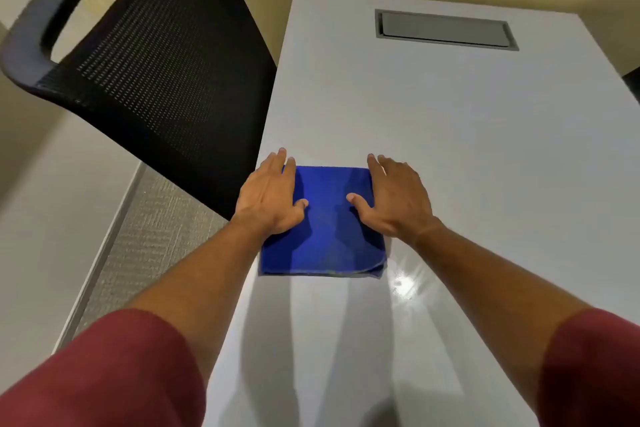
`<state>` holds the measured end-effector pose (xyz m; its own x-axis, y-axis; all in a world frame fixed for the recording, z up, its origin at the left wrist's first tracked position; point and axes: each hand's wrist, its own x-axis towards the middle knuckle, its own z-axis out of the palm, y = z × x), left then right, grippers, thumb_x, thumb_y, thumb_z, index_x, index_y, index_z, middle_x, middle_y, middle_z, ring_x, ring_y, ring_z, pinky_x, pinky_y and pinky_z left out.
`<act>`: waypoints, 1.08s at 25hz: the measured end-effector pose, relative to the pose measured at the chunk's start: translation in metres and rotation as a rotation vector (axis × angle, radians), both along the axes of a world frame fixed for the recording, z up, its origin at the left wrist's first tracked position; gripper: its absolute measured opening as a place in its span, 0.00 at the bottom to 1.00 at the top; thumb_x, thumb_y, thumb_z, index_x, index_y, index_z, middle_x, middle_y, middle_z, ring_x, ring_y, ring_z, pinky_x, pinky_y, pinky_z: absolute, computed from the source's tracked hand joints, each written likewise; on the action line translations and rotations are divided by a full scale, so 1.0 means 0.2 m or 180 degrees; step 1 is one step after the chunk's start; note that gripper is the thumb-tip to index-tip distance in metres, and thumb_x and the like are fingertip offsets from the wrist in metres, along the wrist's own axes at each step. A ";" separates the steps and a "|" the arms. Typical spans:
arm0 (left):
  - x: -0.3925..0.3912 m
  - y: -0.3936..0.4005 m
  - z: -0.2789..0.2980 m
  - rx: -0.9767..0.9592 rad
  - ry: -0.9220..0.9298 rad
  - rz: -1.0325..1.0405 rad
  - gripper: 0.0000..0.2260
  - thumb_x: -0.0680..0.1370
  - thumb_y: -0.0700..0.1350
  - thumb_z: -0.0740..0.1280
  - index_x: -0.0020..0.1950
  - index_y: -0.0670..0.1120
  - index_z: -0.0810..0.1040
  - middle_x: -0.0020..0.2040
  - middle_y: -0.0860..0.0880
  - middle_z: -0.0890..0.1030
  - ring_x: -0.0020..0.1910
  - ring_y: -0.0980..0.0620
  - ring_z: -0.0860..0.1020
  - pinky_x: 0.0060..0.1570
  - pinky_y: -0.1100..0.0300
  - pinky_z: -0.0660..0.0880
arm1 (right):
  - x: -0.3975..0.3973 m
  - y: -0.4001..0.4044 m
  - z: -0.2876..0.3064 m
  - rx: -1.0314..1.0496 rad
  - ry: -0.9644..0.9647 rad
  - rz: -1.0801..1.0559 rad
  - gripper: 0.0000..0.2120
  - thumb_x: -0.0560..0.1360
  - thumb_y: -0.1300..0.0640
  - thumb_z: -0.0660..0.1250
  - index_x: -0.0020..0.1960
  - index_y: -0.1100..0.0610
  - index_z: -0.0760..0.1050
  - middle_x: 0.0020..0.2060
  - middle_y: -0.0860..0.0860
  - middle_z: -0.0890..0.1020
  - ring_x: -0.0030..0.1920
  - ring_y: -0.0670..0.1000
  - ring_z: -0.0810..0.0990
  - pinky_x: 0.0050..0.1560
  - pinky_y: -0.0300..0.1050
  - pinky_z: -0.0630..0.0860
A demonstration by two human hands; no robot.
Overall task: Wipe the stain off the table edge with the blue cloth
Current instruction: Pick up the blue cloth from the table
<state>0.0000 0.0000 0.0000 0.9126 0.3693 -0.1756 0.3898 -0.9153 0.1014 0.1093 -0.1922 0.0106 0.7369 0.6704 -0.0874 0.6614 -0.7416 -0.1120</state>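
A folded blue cloth (325,222) lies flat at the centre of the frame, on the pale grey worktop (467,135) close to its left edge. The left hand (270,196) rests palm down on the cloth's left side, the right hand (394,199) on its right side; the fingers of both lie straight and loosely spread, pinching nothing. A black mesh office chair (156,55) fills the upper left, and a grey cable hatch (445,29) sits upper right
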 end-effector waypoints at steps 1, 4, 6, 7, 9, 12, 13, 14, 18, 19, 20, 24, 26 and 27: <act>0.02 0.02 -0.02 -0.0032 -0.0042 0.0014 0.35 0.77 0.57 0.64 0.78 0.42 0.56 0.79 0.42 0.57 0.77 0.42 0.58 0.73 0.48 0.61 | 0.03 0.02 -0.03 0.0039 0.0032 0.0078 0.35 0.77 0.38 0.59 0.74 0.60 0.63 0.68 0.59 0.73 0.66 0.61 0.72 0.67 0.55 0.68; 0.06 0.10 -0.06 -0.0179 -0.0280 0.0093 0.22 0.81 0.49 0.61 0.73 0.41 0.67 0.70 0.42 0.72 0.68 0.42 0.70 0.65 0.47 0.68 | 0.12 0.08 -0.06 0.0030 0.0296 0.0062 0.23 0.80 0.47 0.59 0.68 0.60 0.71 0.61 0.58 0.78 0.59 0.60 0.75 0.59 0.53 0.72; 0.09 0.14 -0.07 -0.0165 -0.0344 0.0100 0.17 0.82 0.45 0.58 0.68 0.41 0.72 0.65 0.42 0.75 0.63 0.42 0.72 0.60 0.47 0.70 | 0.15 0.11 -0.07 0.0060 0.0358 0.0042 0.14 0.80 0.53 0.59 0.60 0.61 0.75 0.54 0.58 0.79 0.55 0.60 0.76 0.54 0.54 0.74; 0.11 0.16 -0.08 -0.0132 -0.0357 0.0074 0.15 0.82 0.44 0.58 0.67 0.41 0.73 0.63 0.42 0.76 0.61 0.42 0.72 0.58 0.47 0.70 | 0.17 0.13 -0.08 0.0044 0.0354 0.0053 0.10 0.80 0.57 0.59 0.54 0.62 0.75 0.50 0.57 0.79 0.52 0.60 0.76 0.51 0.54 0.74; 0.13 0.19 -0.07 -0.0130 -0.0271 0.0050 0.13 0.81 0.41 0.59 0.65 0.42 0.74 0.61 0.43 0.76 0.59 0.43 0.72 0.56 0.49 0.70 | 0.20 0.15 -0.07 -0.0066 0.0386 0.0005 0.06 0.78 0.62 0.60 0.45 0.62 0.73 0.43 0.56 0.76 0.48 0.59 0.77 0.43 0.52 0.74; 0.16 0.23 -0.07 -0.0156 -0.0257 -0.0026 0.13 0.80 0.38 0.61 0.64 0.42 0.74 0.60 0.43 0.76 0.58 0.44 0.73 0.55 0.50 0.71 | 0.23 0.19 -0.07 -0.0111 0.0353 0.0050 0.06 0.76 0.64 0.62 0.47 0.63 0.78 0.44 0.56 0.79 0.47 0.59 0.79 0.43 0.51 0.76; 0.17 0.24 -0.07 -0.0171 -0.0289 -0.0043 0.13 0.80 0.38 0.61 0.65 0.42 0.74 0.61 0.43 0.76 0.59 0.44 0.73 0.55 0.50 0.72 | 0.24 0.20 -0.07 -0.0105 0.0325 0.0063 0.07 0.77 0.63 0.63 0.50 0.63 0.80 0.47 0.56 0.81 0.47 0.58 0.79 0.45 0.52 0.78; 0.17 0.24 -0.07 -0.0204 -0.0280 -0.0064 0.13 0.80 0.38 0.62 0.65 0.42 0.73 0.61 0.42 0.76 0.59 0.43 0.73 0.56 0.49 0.72 | 0.25 0.20 -0.07 -0.0085 0.0339 0.0047 0.08 0.77 0.61 0.64 0.51 0.62 0.80 0.49 0.57 0.81 0.48 0.58 0.80 0.48 0.53 0.79; 0.19 0.26 -0.07 -0.0287 -0.0129 -0.0183 0.12 0.80 0.41 0.63 0.63 0.42 0.74 0.59 0.43 0.76 0.59 0.44 0.73 0.58 0.48 0.72 | 0.27 0.20 -0.09 -0.0072 0.0496 -0.0048 0.09 0.77 0.59 0.67 0.55 0.61 0.80 0.52 0.59 0.82 0.50 0.60 0.81 0.51 0.54 0.79; 0.19 0.26 -0.07 -0.0300 -0.0126 -0.0197 0.11 0.80 0.41 0.63 0.62 0.42 0.75 0.58 0.43 0.77 0.58 0.45 0.73 0.58 0.48 0.72 | 0.27 0.20 -0.09 -0.0059 0.0518 -0.0046 0.09 0.77 0.59 0.67 0.56 0.61 0.80 0.52 0.59 0.82 0.50 0.60 0.81 0.51 0.55 0.80; 0.19 0.25 -0.07 -0.0295 -0.0100 -0.0208 0.10 0.81 0.42 0.63 0.61 0.42 0.75 0.58 0.43 0.76 0.58 0.45 0.73 0.57 0.48 0.72 | 0.27 0.20 -0.09 -0.0045 0.0531 -0.0039 0.09 0.77 0.60 0.67 0.56 0.61 0.80 0.52 0.60 0.83 0.50 0.60 0.81 0.51 0.55 0.80; 0.18 0.25 -0.03 -0.0216 -0.0007 -0.0179 0.09 0.81 0.43 0.63 0.60 0.42 0.76 0.57 0.42 0.75 0.56 0.45 0.73 0.56 0.48 0.75 | 0.26 0.20 -0.04 0.0049 0.0523 -0.0008 0.08 0.77 0.62 0.66 0.53 0.61 0.82 0.49 0.59 0.83 0.47 0.58 0.82 0.51 0.54 0.80; 0.17 0.25 0.03 -0.0233 0.0044 -0.0180 0.09 0.81 0.43 0.63 0.59 0.42 0.76 0.56 0.42 0.75 0.55 0.45 0.74 0.55 0.48 0.75 | 0.25 0.18 0.02 0.0090 0.0550 -0.0025 0.07 0.76 0.63 0.67 0.53 0.61 0.82 0.49 0.59 0.83 0.47 0.58 0.82 0.51 0.54 0.80; 0.17 0.24 0.07 -0.0261 0.0051 -0.0188 0.08 0.81 0.43 0.63 0.58 0.42 0.77 0.55 0.42 0.75 0.54 0.45 0.74 0.55 0.48 0.75 | 0.24 0.17 0.06 0.0100 0.0555 -0.0029 0.07 0.76 0.63 0.67 0.53 0.61 0.82 0.49 0.59 0.83 0.47 0.58 0.82 0.51 0.54 0.81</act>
